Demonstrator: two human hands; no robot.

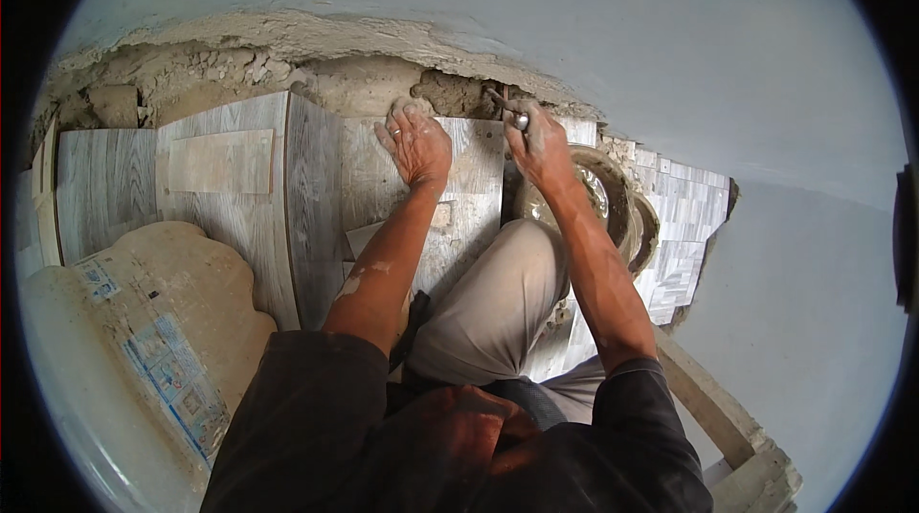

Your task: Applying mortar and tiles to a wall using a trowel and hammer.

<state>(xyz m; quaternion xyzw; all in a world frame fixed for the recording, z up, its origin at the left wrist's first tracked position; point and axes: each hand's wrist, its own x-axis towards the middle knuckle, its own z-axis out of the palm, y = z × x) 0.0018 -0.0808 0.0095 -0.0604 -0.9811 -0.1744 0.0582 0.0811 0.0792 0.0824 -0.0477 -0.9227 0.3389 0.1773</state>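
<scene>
"What containers stood by the hands?"

"A round bowl (620,197) sat just to the right of the right hand (541,144), partly hidden by the right forearm (598,264); something wet-looking glinted inside. A second curved rim (648,231) showed beyond it."

"And on the other side?"

"A large pale bag (225,283) with blue printing lay well to the left of the left hand (418,142), nearer the body. Its contents could not be told."

"What were the hands doing?"

"The right one was closed around a shiny-ended tool (522,121), whose dark end reached ahead of the fingers. The left lay open, its fingers bent over the far edge of the grey floor tile (474,168)."

"How much room had they?"

"Ahead of both, a broken plaster edge (383,34) hung over a rough gap, with dark, mortar-like stuff (450,94) between the hands. Left of the left hand, wood-patterned panels (220,178) crowded in; a trousered knee (507,274) filled the space behind, between the forearms. The tile between the hands lay bare."

"The room itself?"

"Patchwork tiling (684,197) spread right of the bowl, and a blue-grey wall (670,44) rose ahead of the hands."
</scene>
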